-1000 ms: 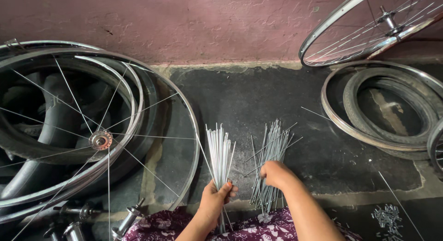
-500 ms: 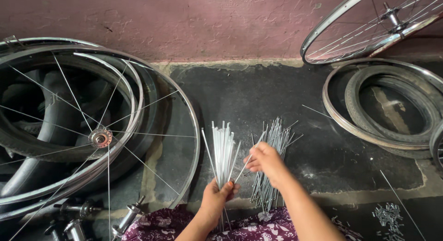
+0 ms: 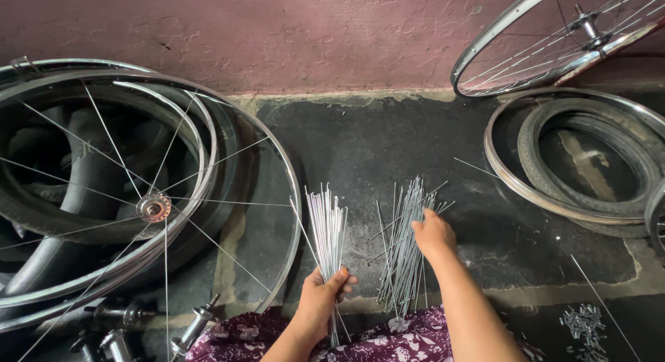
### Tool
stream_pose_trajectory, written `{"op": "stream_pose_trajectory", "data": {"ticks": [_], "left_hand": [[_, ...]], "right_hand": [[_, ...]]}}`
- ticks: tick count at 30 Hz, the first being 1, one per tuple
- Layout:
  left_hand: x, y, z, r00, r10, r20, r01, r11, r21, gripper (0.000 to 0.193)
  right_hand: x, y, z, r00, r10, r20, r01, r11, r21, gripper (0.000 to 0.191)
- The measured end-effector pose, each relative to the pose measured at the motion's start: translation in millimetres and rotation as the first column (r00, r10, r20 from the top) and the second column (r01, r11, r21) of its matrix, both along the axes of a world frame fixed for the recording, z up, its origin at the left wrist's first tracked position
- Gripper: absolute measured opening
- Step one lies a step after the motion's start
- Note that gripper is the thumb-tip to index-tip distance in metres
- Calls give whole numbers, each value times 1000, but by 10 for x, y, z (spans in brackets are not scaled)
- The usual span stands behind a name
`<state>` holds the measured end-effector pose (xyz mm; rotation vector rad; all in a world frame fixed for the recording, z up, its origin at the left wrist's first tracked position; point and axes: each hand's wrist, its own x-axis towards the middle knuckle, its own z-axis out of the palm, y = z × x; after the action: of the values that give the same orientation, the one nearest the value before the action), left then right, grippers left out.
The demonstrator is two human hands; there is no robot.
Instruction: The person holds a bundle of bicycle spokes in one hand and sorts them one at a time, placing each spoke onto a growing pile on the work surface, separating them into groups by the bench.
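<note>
My left hand (image 3: pixel 324 293) grips a bundle of thin silver spokes (image 3: pixel 327 223) that fans upward from my fist. My right hand (image 3: pixel 433 234) rests on a loose pile of spokes (image 3: pixel 405 254) lying on the dark floor, with its fingers pinching among them. The two bundles sit side by side, a short gap apart. A purple flowered cloth (image 3: pixel 388 338) covers my lap at the bottom edge.
A spoked bicycle wheel (image 3: pixel 154 208) leans over stacked rims and tyres (image 3: pixel 62 189) on the left. Loose hubs (image 3: pixel 187 331) lie at bottom left. At right are a rim with a tyre (image 3: pixel 589 161), another wheel (image 3: pixel 554 36) against the pink wall, and small nipples (image 3: pixel 585 324).
My right hand went from the loose pile toward the held bundle, then returned to the pile on the floor. The left hand kept its bundle upright.
</note>
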<state>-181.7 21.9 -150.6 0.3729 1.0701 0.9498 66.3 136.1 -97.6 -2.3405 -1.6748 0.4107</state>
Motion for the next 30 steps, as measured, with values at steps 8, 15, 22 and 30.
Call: {"op": "stream_pose_trajectory", "data": {"ticks": [8,15,22,30], "left_hand": [[29,-4,-52,999,-47,-9,47,999,18,14],[44,-17,-73,991,-134,11,133,990,44,15],[34,-34,2,988,-153,31,150,987,65,14],[18,-10,31,996,-35,88,36,999,-17,14]], "right_hand": [[-803,-376,-55,401,-26,-916,-241,961,-132,23],[-717,-339,-2,387,-112,-915,-167,968,-189,13],[-735,-367,-2,400,-110,-910,-254,941,-225,12],[-730,-349,46,404,-116,-908,-230,947,-224,11]]}}
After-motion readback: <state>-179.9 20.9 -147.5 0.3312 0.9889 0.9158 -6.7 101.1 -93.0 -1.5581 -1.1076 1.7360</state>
